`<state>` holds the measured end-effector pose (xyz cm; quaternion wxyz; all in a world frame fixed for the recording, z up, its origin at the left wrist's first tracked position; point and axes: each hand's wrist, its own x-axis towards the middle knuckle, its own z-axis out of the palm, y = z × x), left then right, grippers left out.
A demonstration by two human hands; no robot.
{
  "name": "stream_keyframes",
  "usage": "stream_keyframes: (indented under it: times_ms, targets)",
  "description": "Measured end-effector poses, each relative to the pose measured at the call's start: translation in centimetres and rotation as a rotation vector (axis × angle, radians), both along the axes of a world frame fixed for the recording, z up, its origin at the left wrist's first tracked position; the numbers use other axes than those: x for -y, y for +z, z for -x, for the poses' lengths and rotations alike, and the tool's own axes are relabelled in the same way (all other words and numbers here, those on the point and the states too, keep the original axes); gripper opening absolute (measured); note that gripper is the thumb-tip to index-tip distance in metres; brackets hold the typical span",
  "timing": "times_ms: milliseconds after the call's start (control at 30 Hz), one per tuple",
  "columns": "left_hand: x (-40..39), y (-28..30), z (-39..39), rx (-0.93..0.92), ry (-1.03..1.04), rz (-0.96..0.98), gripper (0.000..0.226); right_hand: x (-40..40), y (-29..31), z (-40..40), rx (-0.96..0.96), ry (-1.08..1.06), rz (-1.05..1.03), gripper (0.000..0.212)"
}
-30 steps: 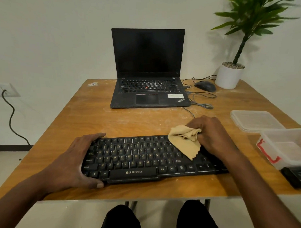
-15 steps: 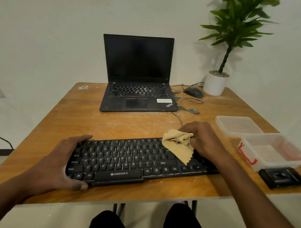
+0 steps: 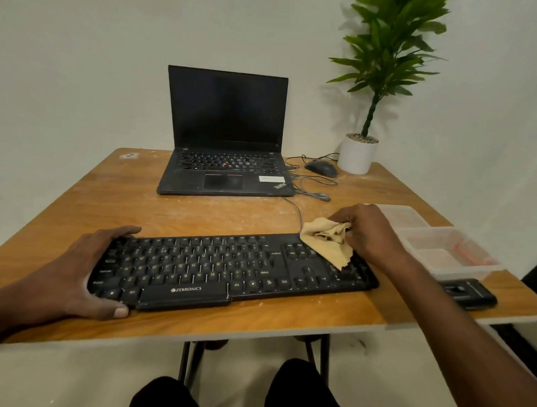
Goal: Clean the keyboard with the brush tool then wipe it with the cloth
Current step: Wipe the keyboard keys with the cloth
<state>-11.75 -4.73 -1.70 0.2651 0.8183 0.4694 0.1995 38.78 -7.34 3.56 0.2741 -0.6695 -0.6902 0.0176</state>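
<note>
The flat black plastic keyboard lies along the near edge of the worn wooden tabletop, and every position below is given from it. My left hand clamps its left end, fingers curled over the far edge and thumb hooked on the near edge, holding it steady. My right hand grips the crumpled tan cleaning cloth in a bunch at the keyboard's far right corner; a loose corner of the cloth trails down over the right-hand keys.

Step in hand, by my judgement: the wipe with the cloth, working the right-hand block. I see no brush tool that I can identify, so I take the brushing as done.

The next move calls for firm downward pressure and a stroke across the remaining keys, left hand bracing against slide. Pale dust specks show on the tabletop around the keyboard; the far right edge wants attention too.
</note>
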Motion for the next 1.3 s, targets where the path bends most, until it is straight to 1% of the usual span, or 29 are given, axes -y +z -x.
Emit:
stream_keyframes:
  times_ms: [100,167,233,300,333,400,467,533,600,700,767,833,967,1033,1100,1167,1233,1300]
  targets:
    - [-0.2,-0.1,0.3,-0.009,-0.001,0.008,0.135,-0.1,-0.3,1.8,0.028,0.130,0.019,0.046]
    - [-0.4,-0.3,0.5,-0.025,-0.005,0.001,0.136,0.4,0.1,1.3,0.045,0.160,0.032,0.052]
    - [-0.7,-0.6,0.6,-0.036,-0.013,-0.009,0.136,1.0,0.4,-0.6,0.040,0.083,0.052,0.055]
    - [-0.7,-0.7,0.5,-0.027,-0.002,-0.013,0.136,1.3,0.4,-2.0,0.047,-0.044,0.055,0.051]
    - [-0.6,-0.6,0.4,-0.019,0.006,-0.002,0.136,1.4,0.3,-2.0,0.051,-0.074,0.044,0.049]
    - [-0.3,-0.4,0.3,-0.006,0.011,0.022,0.136,1.6,0.2,-0.5,0.044,-0.041,0.023,0.045]
    - [-0.2,-0.4,0.3,-0.009,-0.002,0.019,0.135,1.8,0.3,1.6,0.027,0.044,0.035,0.041]
    - [-0.4,-0.4,0.5,-0.014,-0.019,0.013,0.134,1.8,0.5,2.6,0.050,0.098,0.073,0.043]
    - [-0.3,-0.3,0.3,0.002,-0.018,0.019,0.134,2.1,0.7,1.6,0.059,0.071,0.097,0.050]
    - [0.2,-0.1,0.0,0.023,-0.012,0.024,0.135,2.7,0.5,-1.3,0.114,-0.094,0.077,0.048]
    - [0.3,0.1,-0.2,0.028,-0.008,0.018,0.134,2.7,0.3,-1.4,0.142,-0.136,0.054,0.048]
    - [0.3,0.3,-0.3,0.024,-0.010,0.012,0.133,2.5,0.0,0.3,0.128,-0.086,0.042,0.048]
    - [0.6,0.4,-0.3,0.037,-0.015,0.016,0.132,3.0,0.5,2.8,0.090,0.093,0.063,0.046]
    - [0.6,0.5,-0.4,0.025,-0.018,0.018,0.133,3.5,0.6,1.7,0.104,0.050,0.067,0.048]
    - [0.6,0.5,-0.4,0.025,-0.018,0.023,0.134,4.0,0.5,-0.1,0.120,-0.067,0.050,0.051]
    - [0.8,0.5,-0.4,0.033,-0.018,0.027,0.133,4.3,0.4,-1.0,0.146,-0.133,0.031,0.051]
    - [0.8,0.5,-0.4,0.037,-0.022,0.024,0.132,4.4,0.3,-0.2,0.182,-0.115,0.031,0.048]
    - [0.7,0.6,-0.4,0.040,-0.028,0.020,0.132,4.4,0.3,1.1,0.175,-0.049,0.044,0.045]
